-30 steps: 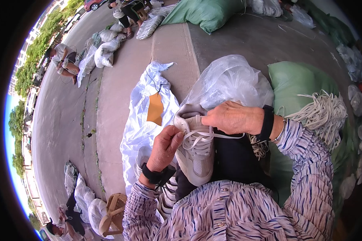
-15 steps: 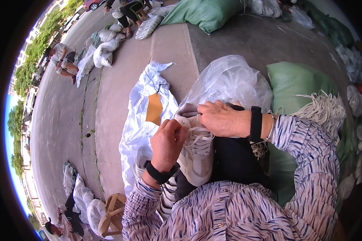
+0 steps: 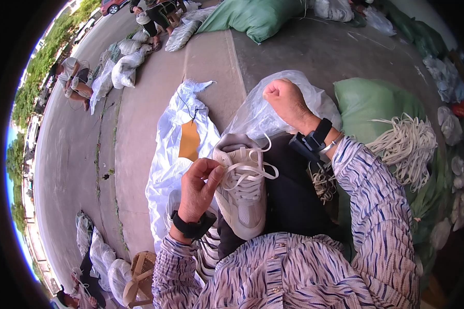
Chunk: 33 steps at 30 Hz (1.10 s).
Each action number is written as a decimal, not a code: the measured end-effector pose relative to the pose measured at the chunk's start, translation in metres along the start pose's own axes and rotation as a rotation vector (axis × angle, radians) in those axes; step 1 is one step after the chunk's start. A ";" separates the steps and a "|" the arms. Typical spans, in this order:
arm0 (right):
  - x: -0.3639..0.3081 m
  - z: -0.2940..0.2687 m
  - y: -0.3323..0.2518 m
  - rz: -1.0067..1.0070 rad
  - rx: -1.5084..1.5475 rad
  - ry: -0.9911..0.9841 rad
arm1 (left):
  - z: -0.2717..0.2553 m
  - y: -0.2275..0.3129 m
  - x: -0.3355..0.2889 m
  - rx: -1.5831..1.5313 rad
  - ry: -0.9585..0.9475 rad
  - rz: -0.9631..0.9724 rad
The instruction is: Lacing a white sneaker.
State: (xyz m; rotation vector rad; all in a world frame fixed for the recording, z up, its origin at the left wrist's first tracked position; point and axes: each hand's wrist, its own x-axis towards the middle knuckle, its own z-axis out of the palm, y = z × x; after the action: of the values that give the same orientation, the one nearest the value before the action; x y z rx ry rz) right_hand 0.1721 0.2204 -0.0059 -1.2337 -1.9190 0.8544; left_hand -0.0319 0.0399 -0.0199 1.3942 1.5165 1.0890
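Observation:
A white and beige sneaker rests on my lap, toe toward me, its grey lining showing at the collar. White shoelaces run through its eyelets, and a loose loop sticks out on the right. At the shoe's left edge, my left hand pinches a lace between thumb and fingers. My right hand is raised beyond the shoe to the right, above a clear plastic bag. Its fingers are curled closed; what they hold, if anything, is hidden.
A bundle of white laces lies on a green sack to the right. White sheeting with an orange-yellow card spreads left. More shoes sit beside my left forearm. A wooden stool stands lower left; other people sit farther off.
My right hand has left the shoe's collar and moved up and to the right. A lace loop now stands out on that side. My left hand stays by the shoe.

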 end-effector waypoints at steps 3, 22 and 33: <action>-0.026 0.018 0.002 -0.276 0.030 -0.240 | -0.001 -0.003 0.001 -0.127 -0.023 -0.041; -0.074 0.047 -0.014 -0.157 0.309 -0.482 | -0.004 0.000 0.018 -0.095 -0.159 -0.208; -0.076 0.046 -0.010 -0.404 0.018 -0.366 | -0.015 0.008 0.021 -0.158 -0.275 -0.293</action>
State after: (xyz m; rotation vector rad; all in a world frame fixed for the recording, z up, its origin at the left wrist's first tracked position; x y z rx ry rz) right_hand 0.1533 0.1390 -0.0379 -0.6681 -2.3356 0.9178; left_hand -0.0449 0.0598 -0.0072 1.1200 1.3513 0.7828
